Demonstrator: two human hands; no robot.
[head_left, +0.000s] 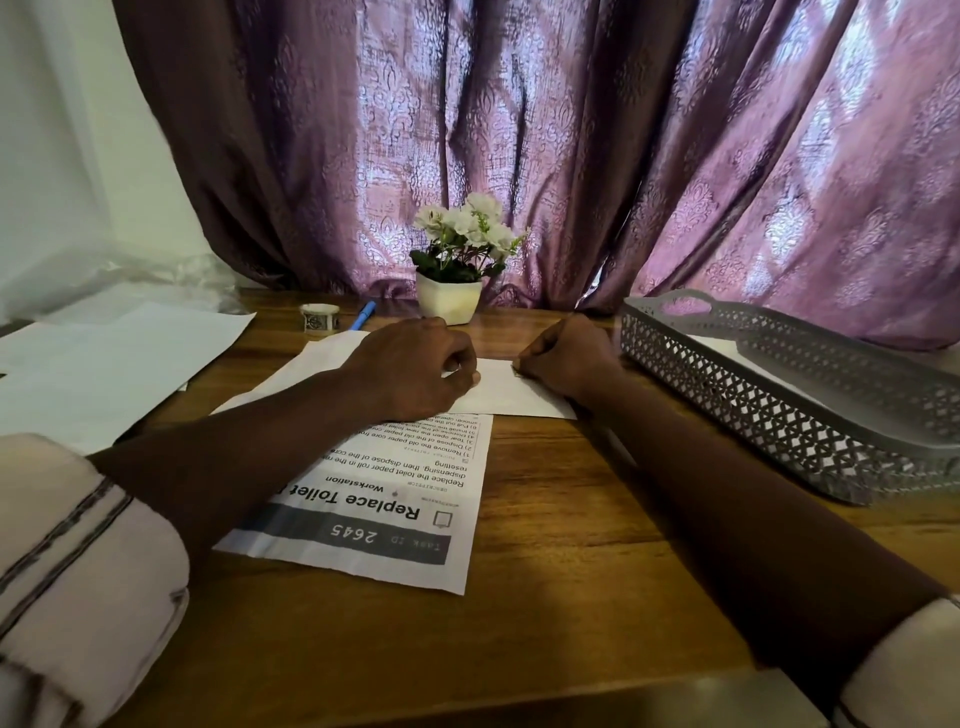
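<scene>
Paper sheet (501, 392), white and folded flat, lies mid-desk between both hands, overlapping the far end of a printed white instruction page (384, 499). A grey perforated plastic tray (779, 410) stands near it on the right, and bare wooden desk (545, 519) lies open nearer the person. The left hand (415, 371) rests curled on the sheet's left part, fingertips pinching it. The right hand (566, 361), also curled, pinches its right edge.

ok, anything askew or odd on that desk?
Only the printed sheet: it lies upside down to the person and askew on the table, its far end tucked under the white paper that the left hand and right hand pinch. Nothing looks spilled or broken.
</scene>
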